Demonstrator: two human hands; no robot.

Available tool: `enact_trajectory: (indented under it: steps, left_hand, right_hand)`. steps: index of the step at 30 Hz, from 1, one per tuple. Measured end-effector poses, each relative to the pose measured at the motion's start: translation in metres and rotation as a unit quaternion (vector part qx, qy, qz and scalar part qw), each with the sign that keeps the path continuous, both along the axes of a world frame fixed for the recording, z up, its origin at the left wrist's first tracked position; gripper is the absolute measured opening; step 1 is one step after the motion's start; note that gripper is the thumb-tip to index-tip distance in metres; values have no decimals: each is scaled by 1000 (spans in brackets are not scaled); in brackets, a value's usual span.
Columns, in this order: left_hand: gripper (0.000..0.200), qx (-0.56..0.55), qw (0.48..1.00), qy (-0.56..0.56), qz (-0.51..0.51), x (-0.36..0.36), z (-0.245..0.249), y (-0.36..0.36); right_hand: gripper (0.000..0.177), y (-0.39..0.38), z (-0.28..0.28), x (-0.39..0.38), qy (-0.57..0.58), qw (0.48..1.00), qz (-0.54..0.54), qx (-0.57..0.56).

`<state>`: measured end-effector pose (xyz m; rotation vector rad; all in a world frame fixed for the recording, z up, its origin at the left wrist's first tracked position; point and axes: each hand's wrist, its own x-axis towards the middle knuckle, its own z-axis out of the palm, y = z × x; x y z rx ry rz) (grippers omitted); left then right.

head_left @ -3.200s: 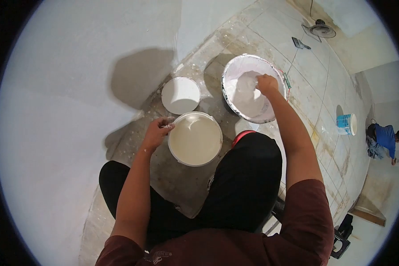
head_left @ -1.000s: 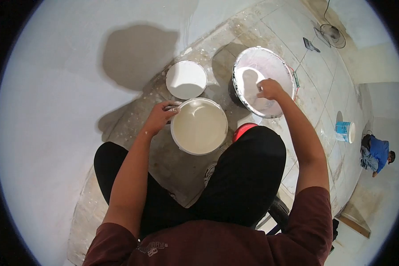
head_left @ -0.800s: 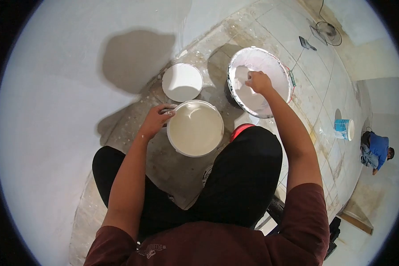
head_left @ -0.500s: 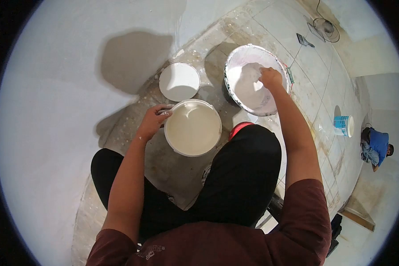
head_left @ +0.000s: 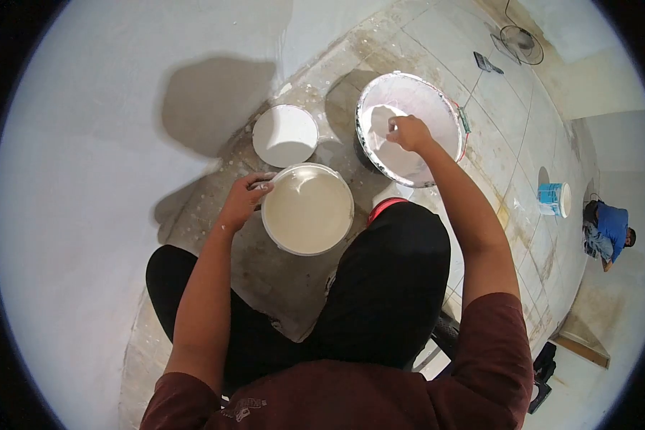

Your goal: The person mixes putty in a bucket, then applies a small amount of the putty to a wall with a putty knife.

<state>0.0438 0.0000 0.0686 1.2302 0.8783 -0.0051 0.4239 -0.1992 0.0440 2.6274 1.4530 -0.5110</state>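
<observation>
My left hand (head_left: 246, 201) grips the rim of a small white bucket (head_left: 308, 240) between my knees; a pale, cream-coloured inside shows. My right hand (head_left: 410, 133) is over the mouth of a large paint-smeared bucket (head_left: 444, 118), its fingers closed in a pinch. What they hold, if anything, I cannot tell. Whitish material (head_left: 401, 159) lies inside the large bucket, partly under my hand's shadow. Beside the small bucket, close to the wall, a round white lid (head_left: 285, 136) lies on the floor.
A pale wall (head_left: 107, 215) runs along the left. On the tiled floor to the right stand a blue-and-white pail (head_left: 552, 199) and, farther up, a flat dark-and-grey tool (head_left: 487, 63). A fan (head_left: 521, 45) stands at the far edge. Another person (head_left: 610, 228) in blue crouches at the far right.
My right hand has shifted left over the large bucket, from near its middle toward its left side. My left hand keeps its hold on the small bucket. The view has moved slightly.
</observation>
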Motion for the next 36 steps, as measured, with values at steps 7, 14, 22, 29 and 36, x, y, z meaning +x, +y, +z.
enact_trajectory:
  steps: [7, 14, 22, 29, 36]
  left_hand:
    - [34, 40, 999, 13, -13, -1, 1, -1]
    - [37, 36, 999, 10, -20, -4, -15, -1]
    - [36, 31, 999, 18, -17, -2, -10, -3]
    - [37, 38, 999, 19, -26, -2, -14, -1]
    - [38, 32, 999, 34, -26, 1, -6, -3]
  right_hand:
    - [28, 3, 7, 14, -120, 987, -105, -26]
    - [24, -48, 11, 50, -112, 984, 55, -123]
    - [27, -20, 12, -2, 24, 997, 56, -37]
    - [30, 7, -8, 18, -91, 995, -44, 8]
    - [24, -26, 1, 57, -169, 982, -1, -84]
